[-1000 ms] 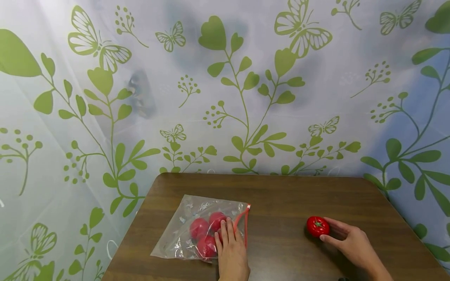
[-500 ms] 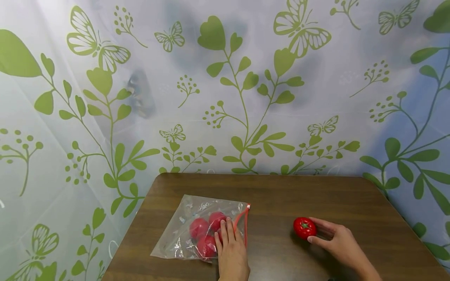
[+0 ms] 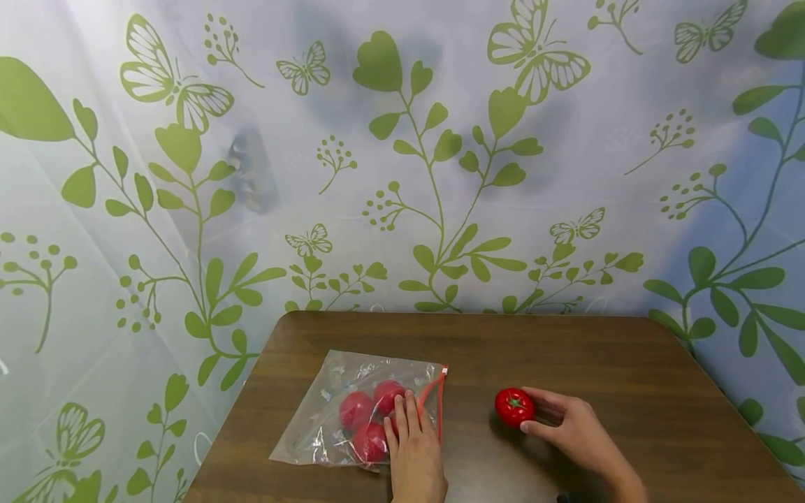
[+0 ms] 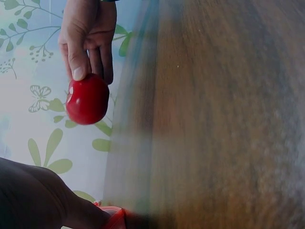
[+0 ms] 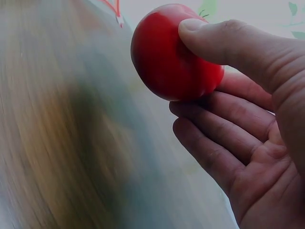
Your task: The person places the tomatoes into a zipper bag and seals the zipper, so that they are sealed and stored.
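Observation:
My right hand [image 3: 575, 426] pinches a red tomato [image 3: 514, 407] with a green star-shaped stem between thumb and fingers, held above the table. In the right wrist view the thumb presses one side of the tomato [image 5: 167, 57] and the fingers lie under it. On the left, a clear zip bag [image 3: 308, 426] with a red slider strip lies flat, holding several red tomatoes [image 3: 356, 409]. My left hand [image 3: 415, 454] rests on the bag's right part, fingers straight, partly covering one tomato. The left wrist view shows the held tomato [image 4: 88, 99] from the side.
A brown wooden table [image 3: 478, 342] carries the bag, with the bag's red zip edge [image 3: 441, 398] facing right. Behind it hangs a pale curtain [image 3: 390, 175] printed with green leaves and butterflies.
My right hand has moved left with the tomato, closer to the bag. The left hand and the bag have stayed in place.

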Tool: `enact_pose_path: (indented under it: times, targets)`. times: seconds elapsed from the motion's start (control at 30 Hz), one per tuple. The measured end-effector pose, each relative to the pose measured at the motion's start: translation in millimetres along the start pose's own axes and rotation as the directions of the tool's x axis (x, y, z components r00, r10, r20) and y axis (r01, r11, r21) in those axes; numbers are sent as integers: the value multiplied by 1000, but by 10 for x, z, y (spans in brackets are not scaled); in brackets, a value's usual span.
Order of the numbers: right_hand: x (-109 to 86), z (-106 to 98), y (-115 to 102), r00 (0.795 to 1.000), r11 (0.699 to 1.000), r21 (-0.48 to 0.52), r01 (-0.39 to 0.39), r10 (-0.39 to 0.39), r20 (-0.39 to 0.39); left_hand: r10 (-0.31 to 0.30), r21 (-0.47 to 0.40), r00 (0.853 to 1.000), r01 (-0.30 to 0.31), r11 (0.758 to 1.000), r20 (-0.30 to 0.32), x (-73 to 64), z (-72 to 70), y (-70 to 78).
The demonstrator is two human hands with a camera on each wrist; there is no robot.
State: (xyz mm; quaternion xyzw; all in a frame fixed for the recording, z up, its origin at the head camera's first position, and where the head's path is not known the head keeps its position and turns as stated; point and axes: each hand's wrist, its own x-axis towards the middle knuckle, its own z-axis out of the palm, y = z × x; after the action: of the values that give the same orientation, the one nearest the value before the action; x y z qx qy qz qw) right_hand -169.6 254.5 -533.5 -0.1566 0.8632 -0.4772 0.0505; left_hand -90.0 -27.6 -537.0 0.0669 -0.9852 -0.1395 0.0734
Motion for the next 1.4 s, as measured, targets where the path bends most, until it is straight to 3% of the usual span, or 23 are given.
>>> enact_pose_path:
  times: [0.13,0.37,1.0,1.4]
  targets:
    - [54,86,-42,999,999,38,36,-37,28,2,-2,1000,-2,1000,-12,-12,11,-3]
    - [156,234,-137,997,997,58,50,-53,61,32,13,995,-31,999,-93,-30,50,-15]
    - [413,738,-318,970,977,124,174,-192,151,17,-11,999,-18,1000,-40,-38,54,-21]
    - [483,985,-390,965,984,111,139,-160,207,17,5,1000,-17,1000,-13,-33,45,-30]
